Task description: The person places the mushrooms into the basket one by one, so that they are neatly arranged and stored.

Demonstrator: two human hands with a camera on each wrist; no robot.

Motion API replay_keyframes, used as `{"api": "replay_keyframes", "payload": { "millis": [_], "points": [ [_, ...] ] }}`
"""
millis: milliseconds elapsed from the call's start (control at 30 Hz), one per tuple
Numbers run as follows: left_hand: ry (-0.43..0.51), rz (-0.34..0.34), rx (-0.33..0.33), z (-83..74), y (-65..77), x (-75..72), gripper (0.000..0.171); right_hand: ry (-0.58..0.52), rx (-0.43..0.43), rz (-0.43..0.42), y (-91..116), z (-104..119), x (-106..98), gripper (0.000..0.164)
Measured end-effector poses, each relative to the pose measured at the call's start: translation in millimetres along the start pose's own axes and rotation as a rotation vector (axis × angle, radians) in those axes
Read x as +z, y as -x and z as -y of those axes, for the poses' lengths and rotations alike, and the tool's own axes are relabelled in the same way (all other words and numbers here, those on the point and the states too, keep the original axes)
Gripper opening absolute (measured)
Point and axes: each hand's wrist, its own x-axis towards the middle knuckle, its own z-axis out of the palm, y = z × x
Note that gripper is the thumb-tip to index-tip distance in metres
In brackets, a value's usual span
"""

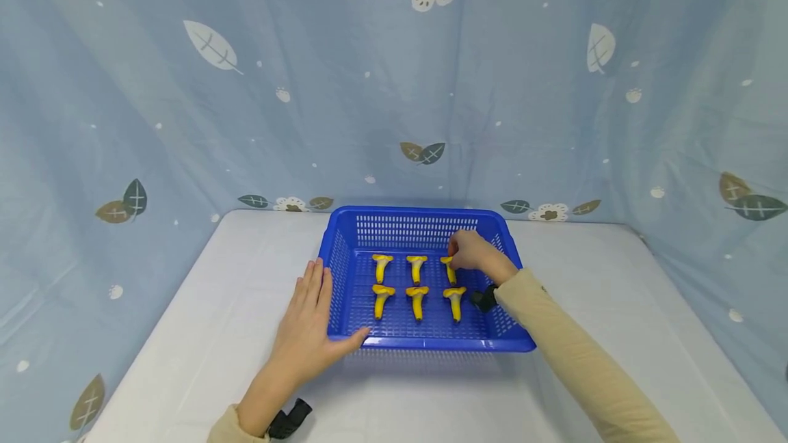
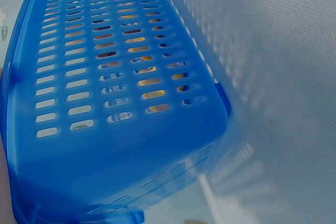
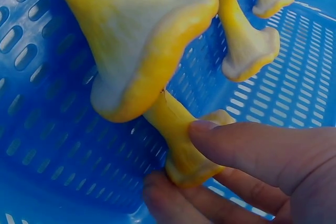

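In the head view a blue plastic basket [image 1: 425,344] holds several yellow mushrooms in two rows of three. My right hand [image 1: 477,251] reaches in at the back right and pinches the mushroom [image 1: 452,276] there. The right wrist view shows my thumb and fingers on the cap end of that mushroom [image 3: 181,142], with a nearer mushroom [image 3: 142,30] large in front. My left hand [image 1: 301,337] rests on the basket's front left corner, its fingers straight along the left rim and the thumb over the front rim.
The basket stands on a white-covered table [image 1: 258,272]. Behind it hangs a blue curtain [image 1: 345,87] with leaf and flower prints. The left wrist view is filled mostly by the basket's slotted outer wall [image 2: 105,145].
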Motion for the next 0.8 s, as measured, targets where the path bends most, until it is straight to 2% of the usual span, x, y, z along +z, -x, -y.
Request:
{"api": "replay_keyframes", "payload": {
  "millis": [233,433,633,800],
  "points": [
    [0.006,0.000,-0.001,0.4,0.6,-0.3,0.112,0.011,0.019,0.022,-3,0,-1,0.020],
    [0.016,0.002,0.002,0.2,-1.3,0.0,0.113,0.005,-0.007,0.004,-2,0,-10,0.030],
    [0.025,0.033,-0.027,0.9,-1.9,0.4,0.114,-0.055,-0.069,-0.009,11,6,-29,0.033],
    [0.040,0.050,-0.041,0.3,-1.7,-0.2,0.115,-0.087,-0.165,-0.096,32,15,-50,0.033]
  ]
}}
